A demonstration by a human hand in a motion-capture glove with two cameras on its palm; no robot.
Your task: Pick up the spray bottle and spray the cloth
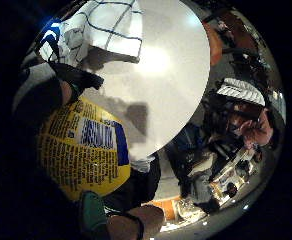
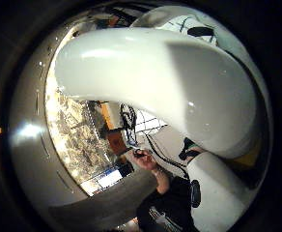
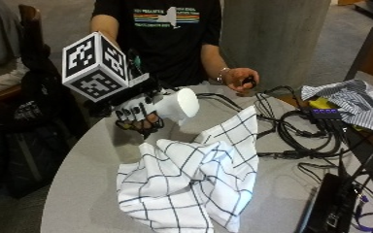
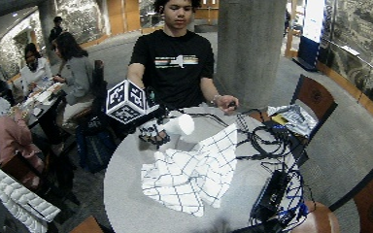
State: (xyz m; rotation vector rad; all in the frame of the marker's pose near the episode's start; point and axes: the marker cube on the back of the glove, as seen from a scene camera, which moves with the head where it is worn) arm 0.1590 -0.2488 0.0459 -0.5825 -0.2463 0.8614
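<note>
In the outside view my gloved right hand (image 3: 137, 116) grips the spray bottle (image 3: 178, 104) and holds it off the table, above the far left edge of the cloth (image 3: 190, 179). The bottle's white end points out over the cloth. The little finger side palm view shows the bottle's yellow printed label (image 1: 81, 150) close against the palm, with the cloth (image 1: 106, 25) lying on the table beyond. A curved white part of the bottle (image 2: 155, 82) fills the thumb side palm view. The cloth is white with dark grid lines and lies crumpled in the middle of the round table (image 3: 86, 160).
The person's bare left hand (image 3: 241, 79) holds a small black object at the table's far edge. Black cables (image 3: 296, 131) and a black device (image 3: 329, 204) cover the right side. A striped cloth (image 3: 351, 99) lies at the far right. A chair with bags (image 3: 25, 116) stands on the left.
</note>
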